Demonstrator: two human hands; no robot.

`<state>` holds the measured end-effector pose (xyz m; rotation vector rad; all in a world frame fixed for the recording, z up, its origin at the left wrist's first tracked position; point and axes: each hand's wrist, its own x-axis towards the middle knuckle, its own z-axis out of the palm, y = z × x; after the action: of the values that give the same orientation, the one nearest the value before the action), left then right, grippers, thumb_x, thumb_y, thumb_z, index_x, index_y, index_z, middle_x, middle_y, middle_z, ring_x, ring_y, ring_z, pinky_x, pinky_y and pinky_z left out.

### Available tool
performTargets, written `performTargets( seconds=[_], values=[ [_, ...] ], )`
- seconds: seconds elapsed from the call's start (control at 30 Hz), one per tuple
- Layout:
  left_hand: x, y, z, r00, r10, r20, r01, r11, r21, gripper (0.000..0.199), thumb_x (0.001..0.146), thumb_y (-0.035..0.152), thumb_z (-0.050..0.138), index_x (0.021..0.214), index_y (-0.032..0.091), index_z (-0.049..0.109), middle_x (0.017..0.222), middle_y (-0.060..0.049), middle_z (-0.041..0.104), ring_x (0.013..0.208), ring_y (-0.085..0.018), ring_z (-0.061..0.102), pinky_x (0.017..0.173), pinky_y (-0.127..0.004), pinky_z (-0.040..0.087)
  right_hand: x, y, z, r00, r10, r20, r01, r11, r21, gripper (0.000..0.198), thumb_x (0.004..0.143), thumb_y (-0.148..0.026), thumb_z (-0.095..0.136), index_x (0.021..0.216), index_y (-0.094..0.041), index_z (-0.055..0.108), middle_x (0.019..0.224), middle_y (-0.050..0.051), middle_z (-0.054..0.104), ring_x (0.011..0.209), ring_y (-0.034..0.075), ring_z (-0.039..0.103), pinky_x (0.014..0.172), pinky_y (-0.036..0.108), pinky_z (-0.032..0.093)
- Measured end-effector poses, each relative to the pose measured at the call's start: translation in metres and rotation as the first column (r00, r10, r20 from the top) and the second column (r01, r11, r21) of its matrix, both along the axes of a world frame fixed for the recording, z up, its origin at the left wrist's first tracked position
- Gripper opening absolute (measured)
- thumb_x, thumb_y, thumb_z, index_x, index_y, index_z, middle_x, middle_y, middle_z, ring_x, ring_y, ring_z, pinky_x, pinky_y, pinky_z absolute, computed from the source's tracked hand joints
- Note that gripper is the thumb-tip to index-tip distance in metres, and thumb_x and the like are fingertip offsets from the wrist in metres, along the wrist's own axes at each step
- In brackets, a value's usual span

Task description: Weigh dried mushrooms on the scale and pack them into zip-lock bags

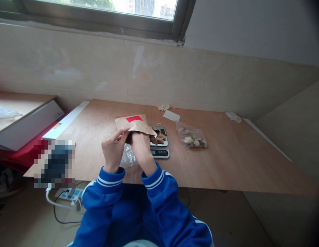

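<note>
My left hand point(113, 146) pinches the near edge of a brown paper bag point(147, 126) with a red label point(134, 119). Inside the bag's mouth, the fingers of my right hand point(141, 145) are out of sight, so what they hold cannot be seen. Just beyond my right wrist sits a kitchen scale point(165, 153), partly covered by the bag and my hand. Brown dried pieces point(159, 138) and some darker ones lie on its plate. A crumpled clear plastic bag point(128, 156) rests under my hands.
A clear zip bag point(192, 138) with pale pieces lies right of the scale. Behind are a white card point(171, 115) and white crumbs point(164, 107), with another white heap point(233, 117) at the far right. A power strip point(69, 194) with cables is below the table's left front edge.
</note>
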<state>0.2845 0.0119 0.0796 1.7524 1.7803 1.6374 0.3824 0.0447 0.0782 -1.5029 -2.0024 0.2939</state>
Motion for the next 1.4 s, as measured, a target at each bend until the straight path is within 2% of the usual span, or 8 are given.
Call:
performTargets(
  seconds=[0.3, 0.57, 0.83, 0.97, 1.1, 1.2, 1.3, 1.4],
  values=[
    [0.001, -0.005, -0.003, 1.0, 0.011, 0.013, -0.011, 1.0, -0.009, 0.018, 0.084, 0.038, 0.065, 0.093, 0.028, 0.078, 0.074, 0.003, 0.075, 0.071, -0.016, 0.072, 0.065, -0.023, 0.051, -0.02, 0.037, -0.018, 0.994, 0.088, -0.057, -0.092, 0.994, -0.06, 0.028, 0.088, -0.004, 0.053, 0.114, -0.01, 0.063, 0.118, 0.014, 0.068, 0.123, 0.03, 0.054, 0.112, 0.05, 0.031],
    [-0.001, -0.003, -0.004, 1.0, 0.025, 0.016, -0.026, 1.0, 0.012, 0.015, 0.084, 0.036, 0.067, 0.092, 0.029, 0.078, 0.074, 0.004, 0.075, 0.073, -0.016, 0.072, 0.065, -0.022, 0.049, -0.015, 0.026, -0.012, 0.973, 0.054, 0.226, -0.053, 0.999, -0.011, 0.034, 0.095, -0.015, 0.048, 0.127, -0.005, 0.056, 0.131, 0.02, 0.06, 0.124, 0.031, 0.055, 0.111, 0.046, 0.035],
    [0.0, -0.003, -0.004, 0.999, 0.017, 0.028, -0.017, 1.0, -0.001, 0.017, 0.084, 0.037, 0.066, 0.093, 0.029, 0.078, 0.078, 0.002, 0.076, 0.073, -0.017, 0.072, 0.066, -0.024, 0.05, -0.004, 0.012, 0.001, 0.954, 0.086, 0.287, -0.083, 0.996, -0.021, 0.037, 0.097, -0.012, 0.043, 0.132, -0.006, 0.054, 0.136, 0.018, 0.057, 0.122, 0.03, 0.056, 0.11, 0.043, 0.038],
    [-0.002, 0.0, -0.002, 0.999, 0.027, 0.016, -0.027, 1.0, -0.012, 0.019, 0.085, 0.038, 0.065, 0.094, 0.028, 0.078, 0.076, 0.001, 0.076, 0.074, -0.017, 0.072, 0.065, -0.024, 0.051, 0.004, -0.01, 0.009, 0.953, 0.079, 0.292, -0.093, 0.995, 0.032, 0.035, 0.095, -0.006, 0.042, 0.125, -0.009, 0.06, 0.122, 0.017, 0.066, 0.111, 0.028, 0.062, 0.101, 0.038, 0.046],
    [-0.003, 0.002, -0.002, 0.999, 0.026, 0.026, -0.025, 0.999, -0.025, 0.021, 0.085, 0.039, 0.064, 0.096, 0.027, 0.077, 0.076, 0.0, 0.076, 0.074, -0.017, 0.072, 0.066, -0.024, 0.051, 0.014, -0.033, 0.009, 0.975, 0.089, 0.202, -0.125, 0.977, 0.172, 0.027, 0.094, -0.007, 0.046, 0.111, -0.014, 0.066, 0.109, 0.012, 0.07, 0.111, 0.027, 0.059, 0.099, 0.039, 0.047],
    [-0.003, 0.003, 0.001, 0.999, 0.044, 0.011, -0.043, 0.998, -0.038, 0.021, 0.085, 0.04, 0.063, 0.096, 0.027, 0.077, 0.073, 0.0, 0.075, 0.072, -0.017, 0.072, 0.064, -0.024, 0.05, 0.026, -0.048, 0.009, 0.987, 0.157, 0.017, -0.157, 0.962, 0.225, 0.021, 0.094, -0.009, 0.048, 0.097, -0.017, 0.067, 0.096, 0.007, 0.071, 0.106, 0.024, 0.059, 0.095, 0.037, 0.049],
    [-0.004, 0.005, 0.006, 0.998, 0.066, -0.017, -0.066, 0.997, -0.045, 0.021, 0.085, 0.04, 0.063, 0.096, 0.028, 0.077, 0.074, 0.001, 0.076, 0.071, -0.017, 0.072, 0.064, -0.024, 0.049, 0.045, -0.064, 0.013, 0.944, 0.229, -0.239, -0.158, 0.947, 0.281, 0.016, 0.095, -0.014, 0.051, 0.095, -0.02, 0.066, 0.094, 0.004, 0.07, 0.101, 0.02, 0.061, 0.093, 0.033, 0.05],
    [-0.005, 0.007, 0.011, 0.996, 0.08, -0.027, -0.081, 0.996, -0.04, 0.02, 0.085, 0.04, 0.064, 0.096, 0.029, 0.077, 0.077, 0.001, 0.076, 0.074, -0.018, 0.072, 0.065, -0.024, 0.048, 0.068, -0.078, 0.017, 0.875, 0.239, -0.421, -0.145, 0.959, 0.244, 0.012, 0.095, -0.018, 0.054, 0.098, -0.023, 0.065, 0.096, 0.002, 0.069, 0.096, 0.017, 0.064, 0.089, 0.03, 0.051]
  ],
)
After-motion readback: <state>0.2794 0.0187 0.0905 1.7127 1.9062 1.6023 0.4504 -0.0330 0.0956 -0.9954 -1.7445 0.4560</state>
